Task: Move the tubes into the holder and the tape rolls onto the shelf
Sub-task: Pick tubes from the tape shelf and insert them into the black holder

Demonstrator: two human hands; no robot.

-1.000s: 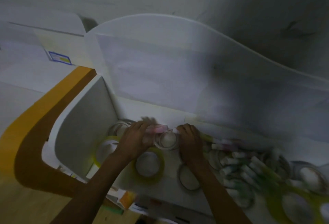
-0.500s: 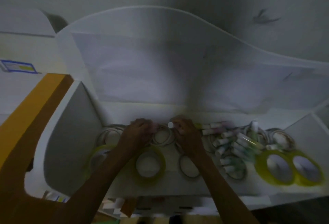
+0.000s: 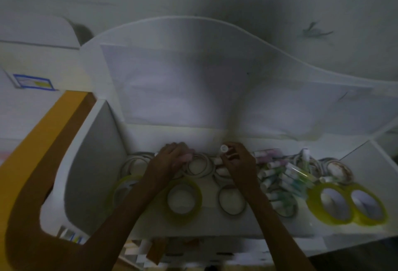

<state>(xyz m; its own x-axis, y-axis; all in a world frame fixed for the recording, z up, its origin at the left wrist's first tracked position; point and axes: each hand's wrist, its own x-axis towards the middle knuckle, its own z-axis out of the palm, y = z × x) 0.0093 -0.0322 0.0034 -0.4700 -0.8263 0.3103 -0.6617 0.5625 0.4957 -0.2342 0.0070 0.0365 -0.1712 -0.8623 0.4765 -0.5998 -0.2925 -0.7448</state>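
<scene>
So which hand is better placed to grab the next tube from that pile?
Probably the right hand: it sits just beside the tube pile on its own side, though its fingers already hold a white-capped tube. The left hand rests farther off, over the tape rolls.

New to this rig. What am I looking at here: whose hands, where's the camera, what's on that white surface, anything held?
No robot here: a person works with bare hands, filmed by a wide-angle camera on their head looking down, so the arms enter from the bottom. The white shelf carries yellow tape rolls, thinner pale tape rolls and a loose pile of small tubes. The right hand pinches one white-capped tube. The left hand is curled over something pinkish near the pale rolls; the dim, blurred picture does not show what. No tube holder can be made out.
</scene>
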